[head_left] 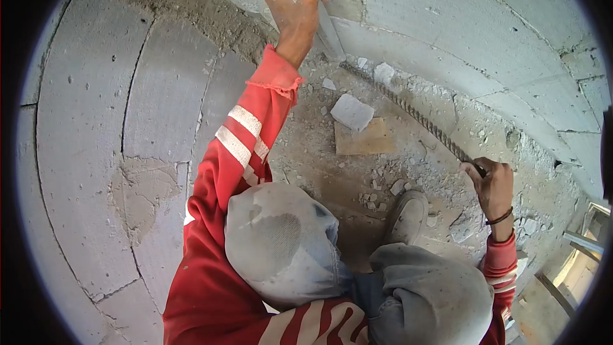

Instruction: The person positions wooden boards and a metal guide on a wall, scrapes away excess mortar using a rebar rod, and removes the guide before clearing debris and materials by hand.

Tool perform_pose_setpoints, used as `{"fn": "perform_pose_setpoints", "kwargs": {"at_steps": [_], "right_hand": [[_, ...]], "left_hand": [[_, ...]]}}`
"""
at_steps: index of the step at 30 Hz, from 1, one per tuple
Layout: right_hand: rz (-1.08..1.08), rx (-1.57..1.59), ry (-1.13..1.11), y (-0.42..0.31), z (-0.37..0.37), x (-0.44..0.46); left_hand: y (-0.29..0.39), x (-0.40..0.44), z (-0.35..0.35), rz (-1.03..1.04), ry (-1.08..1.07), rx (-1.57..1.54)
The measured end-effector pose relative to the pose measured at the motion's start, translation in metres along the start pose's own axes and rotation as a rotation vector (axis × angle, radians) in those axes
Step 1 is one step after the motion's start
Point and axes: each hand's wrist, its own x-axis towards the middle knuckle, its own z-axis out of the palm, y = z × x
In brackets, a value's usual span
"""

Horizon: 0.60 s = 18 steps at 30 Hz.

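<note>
My left hand point(297, 18) is at the top, closed around a grey metal channel point(327, 37) that stands against the block wall. Its thumb lies on one side and its fingers on the other. Low on the right, my right hand point(493, 186) grips the near end of a ribbed steel bar point(418, 113). This rebar runs slantwise just above the dusty floor, its far end at the foot of the channel. Whether the tip touches the channel I cannot tell. Between my hands, a white chunk of block point(352, 112) rests partly on a flat tan piece point(373, 138).
Grey block walls rise on the left point(83, 121) and on the far right side point(434, 19). Broken rubble point(377, 195) litters the floor near my shoe point(407, 216). My bent knees point(281, 243) fill the lower middle. Metal and wooden pieces point(581, 243) lie at the lower right.
</note>
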Motion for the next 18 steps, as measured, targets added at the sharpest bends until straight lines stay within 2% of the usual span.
{"fn": "perform_pose_setpoints", "kwargs": {"at_steps": [2, 4, 5, 7, 8, 10, 12, 14, 16, 18], "right_hand": [[-0.195, -0.209, 0.048, -0.055, -0.044, 0.005], [-0.226, -0.231, -0.006, -0.048, -0.043, 0.010], [-0.239, -0.240, -0.006, -0.038, -0.036, 0.010], [-0.125, -0.156, -0.004, 0.000, -0.004, -0.002], [-0.161, -0.100, 0.036, 0.028, 0.022, -0.007], [-0.176, 0.045, 0.078, 0.083, 0.068, -0.007], [-0.157, 0.040, 0.071, 0.116, 0.095, 0.006], [-0.146, 0.043, 0.073, 0.138, 0.112, 0.033], [-0.183, -0.028, -0.056, 0.149, 0.120, 0.055], [-0.219, 0.017, -0.032, 0.152, 0.120, 0.056]], "left_hand": [[0.005, -0.006, 0.003, -0.062, -0.054, 0.028], [0.008, -0.006, 0.003, -0.065, -0.034, -0.038], [0.005, -0.003, 0.003, -0.065, -0.018, -0.062], [-0.009, -0.001, 0.004, 0.024, 0.165, 0.253], [-0.011, -0.002, 0.000, 0.013, 0.176, 0.255], [-0.001, -0.001, -0.004, -0.021, 0.035, 0.053], [0.011, -0.011, -0.002, -0.053, 0.007, 0.037], [0.011, -0.007, 0.000, -0.073, -0.019, 0.025], [0.006, -0.007, -0.002, -0.078, -0.046, -0.004], [0.009, -0.009, -0.001, -0.061, -0.026, -0.014]]}}
